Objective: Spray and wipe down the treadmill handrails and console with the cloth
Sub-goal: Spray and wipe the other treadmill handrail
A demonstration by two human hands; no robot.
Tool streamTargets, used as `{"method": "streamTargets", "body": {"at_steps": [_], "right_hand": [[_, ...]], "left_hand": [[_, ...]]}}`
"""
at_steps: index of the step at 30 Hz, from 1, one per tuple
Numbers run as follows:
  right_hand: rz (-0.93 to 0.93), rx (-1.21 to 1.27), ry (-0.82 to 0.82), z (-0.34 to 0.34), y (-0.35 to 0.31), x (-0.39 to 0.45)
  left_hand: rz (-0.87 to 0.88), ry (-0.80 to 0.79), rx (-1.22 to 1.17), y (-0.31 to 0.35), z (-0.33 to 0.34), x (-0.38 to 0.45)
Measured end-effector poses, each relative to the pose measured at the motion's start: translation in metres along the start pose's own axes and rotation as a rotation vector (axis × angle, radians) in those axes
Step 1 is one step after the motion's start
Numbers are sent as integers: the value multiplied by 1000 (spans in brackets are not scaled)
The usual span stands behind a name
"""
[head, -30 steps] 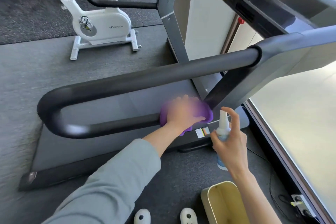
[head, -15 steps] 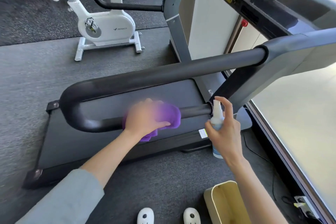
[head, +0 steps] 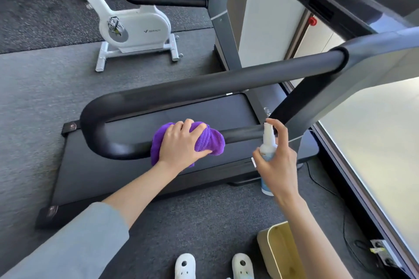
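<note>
cloth [head: 209, 140] | purple, bunched round black handrail [head: 127, 149] | left hand [head: 181, 146] grips

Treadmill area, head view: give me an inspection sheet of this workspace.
Surface: lower handrail, black, cloth wrapped round it.
Job's things: purple cloth; spray bottle aimed at rail.
Clutter: beige bin on floor.
Hands: left hand grips cloth; right hand holds bottle, finger on nozzle.
Cables: black cable on floor, by power strip.
Surroundings: white exercise bike, window.

Bright daylight from window [head: 374, 142] at right, glare there; sharp centre, wide-angle bending at edges.
</note>
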State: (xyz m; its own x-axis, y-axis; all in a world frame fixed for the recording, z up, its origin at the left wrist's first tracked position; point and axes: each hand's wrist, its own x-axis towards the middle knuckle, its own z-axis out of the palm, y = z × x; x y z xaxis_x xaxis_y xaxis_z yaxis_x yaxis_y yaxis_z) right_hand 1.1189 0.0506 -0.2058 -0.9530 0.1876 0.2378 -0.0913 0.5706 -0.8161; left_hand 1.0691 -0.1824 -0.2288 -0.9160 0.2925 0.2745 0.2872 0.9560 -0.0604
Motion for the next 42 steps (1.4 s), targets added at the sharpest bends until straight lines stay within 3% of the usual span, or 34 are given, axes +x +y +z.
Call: {"method": "streamTargets", "body": {"at_steps": [4, 13, 20, 25, 32, 36, 42], "right_hand": [[20, 2, 65, -22, 18, -2], [56, -17, 1, -57, 37, -2], [-4, 8, -14, -48, 26, 0], [-9, 43, -75, -29, 13, -5], [-52, 63, -111, -16, -4, -14], [-45, 59, -119, -14, -11, -14], [-77, 80, -163, -2, -21, -18]], "left_hand": [[5, -171, -33, 49, 10, 40], [47, -206, -84, 139, 29, 103], [49, -85, -111, 76, 20, 55], [30, 77, -20, 8, 7, 2], [-84, 136, 117, -68, -14, -53], [-97, 196, 52, -66, -23, -60], [-303, 512, -71, -36, -35, -78]]}}
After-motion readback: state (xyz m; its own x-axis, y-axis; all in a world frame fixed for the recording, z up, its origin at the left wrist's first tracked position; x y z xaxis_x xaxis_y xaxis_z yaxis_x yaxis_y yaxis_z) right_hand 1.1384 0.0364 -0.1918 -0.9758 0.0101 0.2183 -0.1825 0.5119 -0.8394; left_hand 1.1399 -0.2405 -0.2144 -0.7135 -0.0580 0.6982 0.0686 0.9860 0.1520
